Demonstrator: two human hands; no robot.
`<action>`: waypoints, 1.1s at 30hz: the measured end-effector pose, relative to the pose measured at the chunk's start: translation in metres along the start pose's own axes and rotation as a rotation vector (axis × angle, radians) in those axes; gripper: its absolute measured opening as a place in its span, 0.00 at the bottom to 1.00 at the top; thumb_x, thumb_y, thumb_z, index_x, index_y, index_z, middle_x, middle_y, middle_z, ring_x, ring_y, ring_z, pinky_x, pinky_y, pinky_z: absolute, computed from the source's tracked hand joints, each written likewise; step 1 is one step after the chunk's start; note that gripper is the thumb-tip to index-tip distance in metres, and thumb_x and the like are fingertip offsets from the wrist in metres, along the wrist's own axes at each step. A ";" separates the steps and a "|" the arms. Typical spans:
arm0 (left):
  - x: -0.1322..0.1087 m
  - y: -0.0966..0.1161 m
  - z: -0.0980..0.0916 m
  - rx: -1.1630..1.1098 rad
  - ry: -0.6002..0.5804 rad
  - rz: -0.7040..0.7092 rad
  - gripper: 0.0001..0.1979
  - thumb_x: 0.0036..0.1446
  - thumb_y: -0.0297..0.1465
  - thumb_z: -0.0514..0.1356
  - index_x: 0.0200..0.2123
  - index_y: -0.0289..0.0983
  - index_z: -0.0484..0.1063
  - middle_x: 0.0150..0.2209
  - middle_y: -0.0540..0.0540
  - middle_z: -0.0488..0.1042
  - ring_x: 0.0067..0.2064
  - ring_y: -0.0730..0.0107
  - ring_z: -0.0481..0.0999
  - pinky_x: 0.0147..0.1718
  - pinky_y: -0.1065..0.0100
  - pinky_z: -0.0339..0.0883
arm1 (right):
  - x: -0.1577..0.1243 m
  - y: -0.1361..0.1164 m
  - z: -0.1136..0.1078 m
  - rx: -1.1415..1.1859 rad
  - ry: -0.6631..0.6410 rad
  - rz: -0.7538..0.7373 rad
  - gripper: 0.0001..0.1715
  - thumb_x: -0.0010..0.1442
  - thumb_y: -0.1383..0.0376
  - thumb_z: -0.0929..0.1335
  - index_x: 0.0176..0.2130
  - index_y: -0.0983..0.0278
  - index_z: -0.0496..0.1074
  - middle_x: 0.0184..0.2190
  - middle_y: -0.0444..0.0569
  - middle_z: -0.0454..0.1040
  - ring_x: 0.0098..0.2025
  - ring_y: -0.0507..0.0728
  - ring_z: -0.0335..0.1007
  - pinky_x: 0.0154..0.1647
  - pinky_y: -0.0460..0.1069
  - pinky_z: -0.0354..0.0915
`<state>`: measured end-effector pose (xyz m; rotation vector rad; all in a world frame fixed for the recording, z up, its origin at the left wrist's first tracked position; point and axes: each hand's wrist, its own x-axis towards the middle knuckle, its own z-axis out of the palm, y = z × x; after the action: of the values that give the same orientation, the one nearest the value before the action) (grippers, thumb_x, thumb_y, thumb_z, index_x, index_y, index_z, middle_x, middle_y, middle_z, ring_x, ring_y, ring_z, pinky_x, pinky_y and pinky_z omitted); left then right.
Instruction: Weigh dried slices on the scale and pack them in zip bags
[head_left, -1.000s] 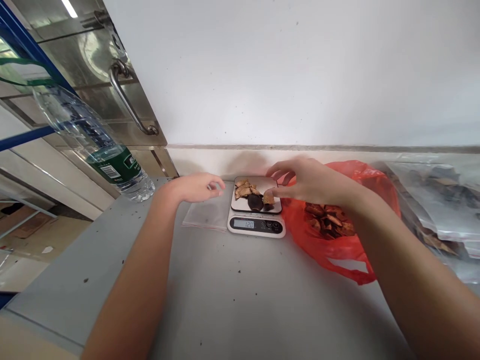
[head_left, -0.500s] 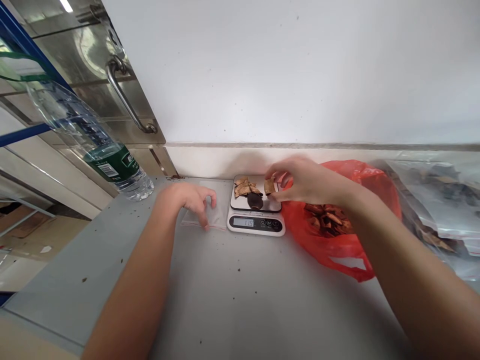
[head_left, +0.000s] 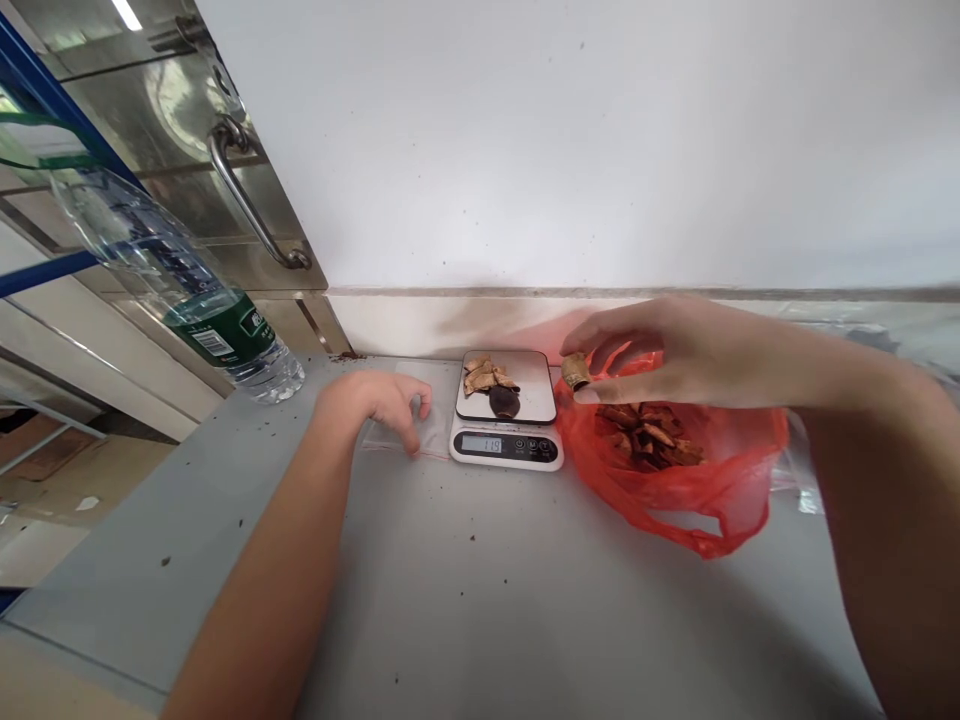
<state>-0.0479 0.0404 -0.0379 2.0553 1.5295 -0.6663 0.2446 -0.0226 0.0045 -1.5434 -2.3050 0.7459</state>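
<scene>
A small white kitchen scale [head_left: 507,445] stands on the grey table, its display lit. Several tan dried slices [head_left: 484,377] and one dark piece [head_left: 504,401] lie on its platform. My right hand [head_left: 664,352] hovers over the red plastic bag [head_left: 675,480], just right of the scale, pinching one dried piece [head_left: 575,371] between thumb and fingers. More dried slices [head_left: 649,435] fill the bag. My left hand [head_left: 375,403] rests with fingers curled down on a clear zip bag [head_left: 420,438] lying flat left of the scale.
A water bottle [head_left: 187,290] lies tilted at the table's back left beside a steel cabinet door with a handle [head_left: 251,205]. The white wall runs close behind the scale. The table's left edge drops off to the floor.
My right hand lifted one dried piece off the scale platform and carried it right, over the red bag. The reading dropped slightly. My left hand settled onto the clear zip bag.
</scene>
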 end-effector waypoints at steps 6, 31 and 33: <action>-0.001 0.005 -0.002 -0.075 -0.030 0.117 0.10 0.43 0.37 0.63 0.32 0.41 0.75 0.38 0.48 0.82 0.40 0.59 0.79 0.32 0.68 0.67 | 0.001 0.001 0.001 -0.136 -0.008 0.068 0.15 0.58 0.53 0.71 0.42 0.55 0.81 0.46 0.48 0.84 0.46 0.63 0.80 0.46 0.55 0.73; -0.030 0.000 -0.014 -0.151 0.165 0.123 0.12 0.48 0.34 0.60 0.39 0.42 0.67 0.40 0.47 0.76 0.33 0.65 0.70 0.30 0.67 0.61 | -0.004 0.007 -0.004 -0.097 -0.175 0.070 0.19 0.58 0.45 0.69 0.40 0.52 0.82 0.46 0.49 0.84 0.45 0.66 0.81 0.38 0.55 0.75; -0.031 0.002 -0.014 -0.167 0.142 0.107 0.12 0.47 0.33 0.60 0.38 0.42 0.66 0.38 0.48 0.74 0.30 0.67 0.68 0.28 0.67 0.58 | -0.008 0.008 -0.004 -0.116 -0.288 0.099 0.14 0.57 0.49 0.70 0.33 0.53 0.79 0.37 0.48 0.83 0.38 0.64 0.80 0.35 0.54 0.73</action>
<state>-0.0527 0.0266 -0.0074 2.0764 1.4845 -0.3463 0.2566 -0.0267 0.0040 -1.7094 -2.5298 0.9286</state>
